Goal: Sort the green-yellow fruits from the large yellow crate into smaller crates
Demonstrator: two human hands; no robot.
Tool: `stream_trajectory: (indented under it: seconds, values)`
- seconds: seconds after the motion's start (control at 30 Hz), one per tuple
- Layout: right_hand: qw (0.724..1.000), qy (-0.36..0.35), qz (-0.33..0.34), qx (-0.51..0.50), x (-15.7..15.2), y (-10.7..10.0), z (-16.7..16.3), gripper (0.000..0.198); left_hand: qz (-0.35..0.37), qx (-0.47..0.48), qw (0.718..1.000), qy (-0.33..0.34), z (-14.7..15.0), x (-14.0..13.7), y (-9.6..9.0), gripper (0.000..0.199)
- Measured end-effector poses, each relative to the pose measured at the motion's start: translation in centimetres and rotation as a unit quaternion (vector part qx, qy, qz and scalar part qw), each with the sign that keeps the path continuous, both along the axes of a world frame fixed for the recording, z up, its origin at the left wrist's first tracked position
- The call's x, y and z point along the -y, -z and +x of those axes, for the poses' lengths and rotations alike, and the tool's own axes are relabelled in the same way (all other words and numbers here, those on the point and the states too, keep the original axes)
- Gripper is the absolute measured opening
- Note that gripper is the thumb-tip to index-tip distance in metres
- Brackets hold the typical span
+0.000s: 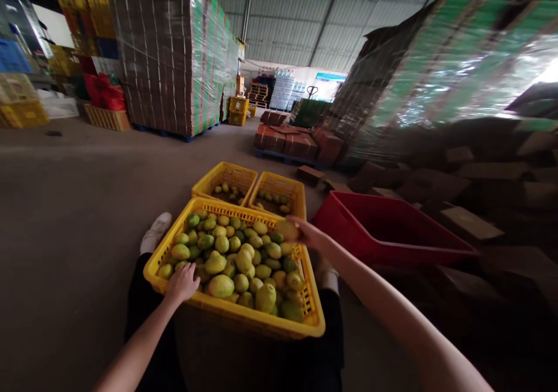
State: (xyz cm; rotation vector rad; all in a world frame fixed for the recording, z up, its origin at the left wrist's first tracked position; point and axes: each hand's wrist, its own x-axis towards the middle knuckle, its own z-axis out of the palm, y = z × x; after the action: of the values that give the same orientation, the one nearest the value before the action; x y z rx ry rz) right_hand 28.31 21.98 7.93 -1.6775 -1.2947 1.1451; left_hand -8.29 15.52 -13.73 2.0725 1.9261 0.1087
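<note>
A yellow plastic crate (235, 316) full of green and yellow lemons (221, 287) stands between my legs. At its near left side my left hand (183, 281) reaches in, its fingers curled against a lemon (202, 273) among the others. My right hand (307, 233) is over the far right corner of the crate, closed on a yellowish lemon (288, 230) that is blurred by motion. Two smaller yellow crates, a left one (200, 184) and a right one (297, 191), stand just beyond the full crate, each with several lemons on its bottom.
A red plastic bin (357, 235) stands to the right, beside a heap of cardboard boxes (471, 222). Tall wrapped carton stacks rise at the left (152, 55) and right (418, 72). Ahead is a low pallet of reddish-brown cartons (285, 142). My shoe (156, 232) is left of the crate.
</note>
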Motion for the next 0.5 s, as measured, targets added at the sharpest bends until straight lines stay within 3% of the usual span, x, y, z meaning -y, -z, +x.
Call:
stream_trajectory:
  seconds: [0.07, 0.17, 0.37, 0.5]
  values:
    - [0.992, 0.061, -0.021, 0.105, -2.9, -0.3, 1.1, 0.040, -0.007, 0.005, 1.000, -0.001, 0.0, 0.2, -0.8, 0.047]
    - [0.969, 0.071, -0.030, 0.237, -3.3, 2.3, 0.8, 0.044, -0.015, 0.020, 1.000, -0.007, -0.1, 0.3, -1.7, 0.043]
    - [0.931, -0.074, -0.039, 0.355, 3.9, 12.3, -5.8, 0.037, -0.011, 0.045, 0.999, -0.008, -0.2, 0.0, -1.2, 0.040]
    - [0.919, -0.115, -0.060, 0.371, 7.3, 16.0, -9.3, 0.033, -0.008, 0.055, 0.998, -0.019, -0.7, 0.3, -1.6, 0.039]
